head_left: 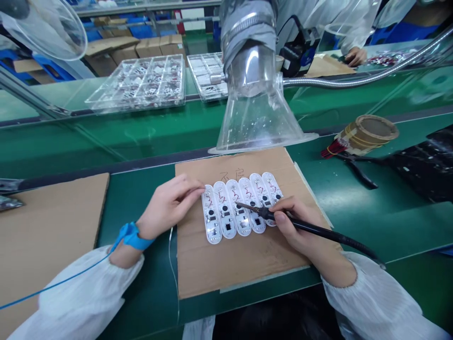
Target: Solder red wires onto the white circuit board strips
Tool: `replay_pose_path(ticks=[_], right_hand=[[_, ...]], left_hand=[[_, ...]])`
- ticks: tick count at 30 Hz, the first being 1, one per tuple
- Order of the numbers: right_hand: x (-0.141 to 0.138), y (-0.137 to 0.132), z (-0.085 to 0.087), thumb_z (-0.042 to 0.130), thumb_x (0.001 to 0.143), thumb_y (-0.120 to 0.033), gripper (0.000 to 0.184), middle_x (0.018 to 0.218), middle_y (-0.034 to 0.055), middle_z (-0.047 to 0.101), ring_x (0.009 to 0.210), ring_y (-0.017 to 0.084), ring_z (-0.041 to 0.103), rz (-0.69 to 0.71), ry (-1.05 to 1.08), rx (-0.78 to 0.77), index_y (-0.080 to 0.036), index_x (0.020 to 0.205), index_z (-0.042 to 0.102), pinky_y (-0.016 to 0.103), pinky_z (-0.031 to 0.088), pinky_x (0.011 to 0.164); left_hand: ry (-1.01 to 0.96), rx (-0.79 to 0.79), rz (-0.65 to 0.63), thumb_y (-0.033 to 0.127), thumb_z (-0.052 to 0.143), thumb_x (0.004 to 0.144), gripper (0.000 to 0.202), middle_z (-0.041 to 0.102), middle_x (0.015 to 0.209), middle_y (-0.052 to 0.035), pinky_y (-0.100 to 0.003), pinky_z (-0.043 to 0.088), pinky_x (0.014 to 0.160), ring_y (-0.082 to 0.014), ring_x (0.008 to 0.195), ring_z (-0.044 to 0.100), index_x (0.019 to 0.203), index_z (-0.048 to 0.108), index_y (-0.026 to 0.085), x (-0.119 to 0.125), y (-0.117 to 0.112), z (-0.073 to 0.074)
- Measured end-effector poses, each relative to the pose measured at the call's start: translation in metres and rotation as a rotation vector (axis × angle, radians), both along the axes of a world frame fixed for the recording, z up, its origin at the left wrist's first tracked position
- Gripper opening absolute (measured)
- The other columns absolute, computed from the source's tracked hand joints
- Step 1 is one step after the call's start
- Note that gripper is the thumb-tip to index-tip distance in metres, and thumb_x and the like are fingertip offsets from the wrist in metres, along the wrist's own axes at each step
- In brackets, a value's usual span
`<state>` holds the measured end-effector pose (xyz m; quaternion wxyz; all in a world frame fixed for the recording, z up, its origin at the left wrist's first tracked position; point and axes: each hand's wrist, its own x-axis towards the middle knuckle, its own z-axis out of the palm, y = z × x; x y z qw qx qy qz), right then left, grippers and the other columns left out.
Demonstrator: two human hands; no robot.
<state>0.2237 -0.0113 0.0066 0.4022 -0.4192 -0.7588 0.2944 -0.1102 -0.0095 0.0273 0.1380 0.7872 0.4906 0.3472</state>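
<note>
My right hand (295, 224) is closed round the black handle of a soldering iron (311, 229). Its tip points left over the middle of a row of several white, round-ended circuit boards (228, 225), which carry short red wires and black components. I cannot tell whether the tip touches a board. At the row's upper left end, my left hand (173, 203) pinches a thin strand of solder wire (172, 264), whose tail hangs below the hand down to the table's front. A blue wrist strap (136, 237) circles my left wrist. Under the boards lies a cardboard sheet (201, 269).
A clear fume extraction hood (260, 118) hangs just beyond the boards. To the right are a cardboard tub (375, 130), red wires (332, 147) and pliers (359, 172). Another cardboard sheet (53, 222) lies left. Parts trays (141, 80) and a co-worker's hand (356, 56) are across the bench.
</note>
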Motion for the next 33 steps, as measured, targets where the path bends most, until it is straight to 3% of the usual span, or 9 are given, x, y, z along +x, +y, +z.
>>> replay_pose_path(ticks=[3,5,8,12,23,33], right_hand=[[-0.007,-0.006,-0.004,0.062,0.108,-0.039,0.018,0.074,-0.0012,0.067,0.058,0.014,0.064,-0.105,0.241,-0.045,-0.025,0.098,0.068,0.027,0.050,0.053],[-0.016,-0.012,-0.006,0.059,0.110,-0.041,0.022,0.070,-0.0015,0.063,0.054,0.015,0.060,-0.178,0.352,-0.074,-0.025,0.096,0.066,0.028,0.047,0.049],[-0.026,-0.019,-0.010,0.062,0.108,-0.043,0.021,0.073,0.0001,0.065,0.059,0.017,0.063,-0.204,0.264,-0.085,-0.026,0.098,0.066,0.031,0.050,0.053],[-0.026,-0.022,-0.016,0.064,0.107,-0.039,0.014,0.081,0.0016,0.068,0.068,0.019,0.067,-0.153,0.123,-0.103,-0.026,0.103,0.065,0.034,0.053,0.061],[-0.034,-0.018,0.001,0.063,0.107,-0.031,0.011,0.075,-0.0024,0.068,0.063,0.014,0.065,-0.094,-0.015,0.009,-0.026,0.097,0.065,0.026,0.051,0.058],[-0.038,-0.016,0.003,0.062,0.105,-0.033,0.015,0.071,-0.0013,0.069,0.058,0.015,0.067,-0.097,-0.050,0.053,-0.025,0.093,0.064,0.027,0.051,0.053]], left_hand=[[-0.093,0.066,0.113,0.020,0.067,0.098,0.003,0.051,0.067,0.0067,-0.023,0.036,0.050,-0.0088,0.051,0.043,0.099,0.065,0.021,-0.019,-0.003,-0.017],[-0.181,0.089,0.181,0.018,0.068,0.095,0.011,0.042,0.062,0.0103,-0.021,0.033,0.046,-0.0078,0.047,0.037,0.099,0.059,0.022,-0.024,-0.008,-0.030],[-0.264,0.127,0.123,0.014,0.064,0.094,0.013,0.039,0.063,0.0103,-0.021,0.033,0.048,-0.0083,0.048,0.036,0.099,0.055,0.022,-0.020,-0.015,-0.038],[-0.216,0.148,-0.015,0.009,0.058,0.095,0.015,0.036,0.065,0.0100,-0.022,0.033,0.051,-0.0083,0.051,0.036,0.098,0.054,0.023,-0.009,-0.014,-0.032],[-0.110,0.101,-0.029,0.010,0.058,0.097,0.013,0.039,0.067,0.0096,-0.018,0.035,0.050,-0.0077,0.052,0.039,0.100,0.056,0.022,-0.007,-0.012,-0.033],[-0.075,0.077,-0.084,0.009,0.058,0.099,0.013,0.039,0.066,0.0099,-0.019,0.037,0.052,-0.0079,0.052,0.043,0.104,0.059,0.022,-0.003,-0.010,-0.029]])
